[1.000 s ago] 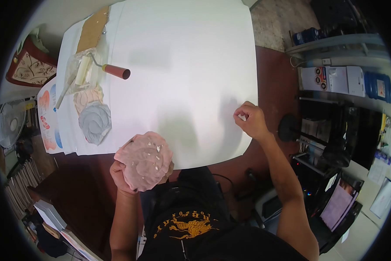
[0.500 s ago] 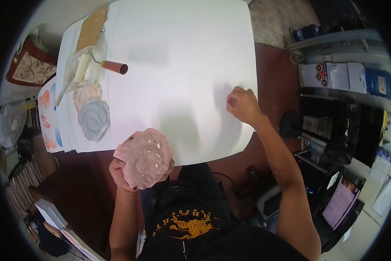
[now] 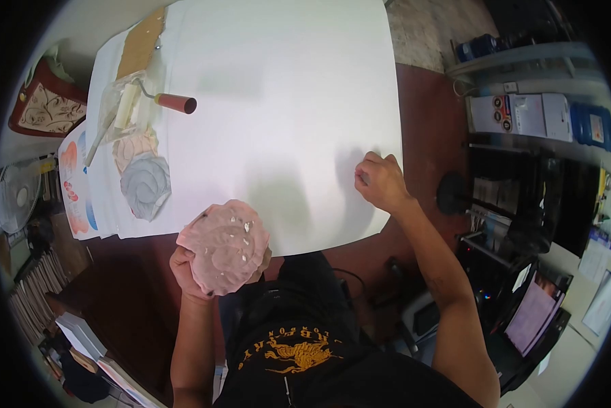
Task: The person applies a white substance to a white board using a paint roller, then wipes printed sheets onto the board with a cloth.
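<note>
My left hand (image 3: 188,272) grips a round pink piece with a ruffled edge, a swirled relief and a few white flecks (image 3: 227,248). It is held in front of my body at the near edge of the white-topped table (image 3: 285,102). My right hand (image 3: 380,182) is curled over the table's right side, its fingers pressed together. Whether anything small sits between those fingers I cannot make out. Left of the pink piece, on the table, lies a similar grey swirled piece (image 3: 145,187), partly over a beige one (image 3: 135,148).
A paint roller with a red handle (image 3: 176,103) lies on clear plastic at the table's left side, below a strip of brown cardboard (image 3: 141,46). A fan (image 3: 21,194) stands to the left. Shelves with a blue container (image 3: 591,127) are on the right.
My right hand has shifted slightly toward my body, still curled. My left hand and the pink piece have hardly moved.
</note>
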A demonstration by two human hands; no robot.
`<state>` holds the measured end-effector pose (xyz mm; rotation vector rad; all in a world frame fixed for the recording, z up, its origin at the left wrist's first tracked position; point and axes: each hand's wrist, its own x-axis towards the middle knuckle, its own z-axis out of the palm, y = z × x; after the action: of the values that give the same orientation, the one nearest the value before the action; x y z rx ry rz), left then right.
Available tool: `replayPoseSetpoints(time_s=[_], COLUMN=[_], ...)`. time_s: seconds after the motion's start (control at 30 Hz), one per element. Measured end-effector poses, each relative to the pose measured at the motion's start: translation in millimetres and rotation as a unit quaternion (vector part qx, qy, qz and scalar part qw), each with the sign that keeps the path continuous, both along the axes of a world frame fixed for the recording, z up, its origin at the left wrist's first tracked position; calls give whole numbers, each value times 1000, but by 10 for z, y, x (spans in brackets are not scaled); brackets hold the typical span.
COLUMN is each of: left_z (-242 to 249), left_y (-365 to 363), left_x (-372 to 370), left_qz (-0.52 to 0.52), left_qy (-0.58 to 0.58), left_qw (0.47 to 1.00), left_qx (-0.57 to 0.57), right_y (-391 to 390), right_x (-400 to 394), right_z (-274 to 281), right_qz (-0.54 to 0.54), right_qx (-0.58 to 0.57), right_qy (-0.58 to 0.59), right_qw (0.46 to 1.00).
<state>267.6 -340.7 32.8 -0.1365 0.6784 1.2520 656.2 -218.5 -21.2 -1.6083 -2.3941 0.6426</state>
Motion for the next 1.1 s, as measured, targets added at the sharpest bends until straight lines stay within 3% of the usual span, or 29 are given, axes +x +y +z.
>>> replayPoseSetpoints(time_s=[0.23,0.43,0.63,0.73,0.83,0.93,1.1], left_z=[9,23,52,44,-36,-25,-51], left_y=[-5,5,-1,-23,-103,-123,-125], left_x=[9,-2,5,-3,-79,-89,-116], left_qz=[11,-1,-1,12,27,32,32], left_qy=[2,28,26,-12,50,5,25], left_qw=[1000,1000,1000,999,998,999,999], left_qx=[16,-3,-3,27,-9,-13,-11], right_y=[-428,-495,-364,-320,-340,-281,94], right_x=[-116,-241,-565,-705,-771,-756,-743], right_z=[88,-76,-19,-65,-182,-82,-153], right_qz=[19,59,29,34,38,44,-47], right_qx=[-4,11,52,53,33,25,88], right_qy=[81,45,136,113,73,74,122], right_qw=[996,997,989,992,996,996,988])
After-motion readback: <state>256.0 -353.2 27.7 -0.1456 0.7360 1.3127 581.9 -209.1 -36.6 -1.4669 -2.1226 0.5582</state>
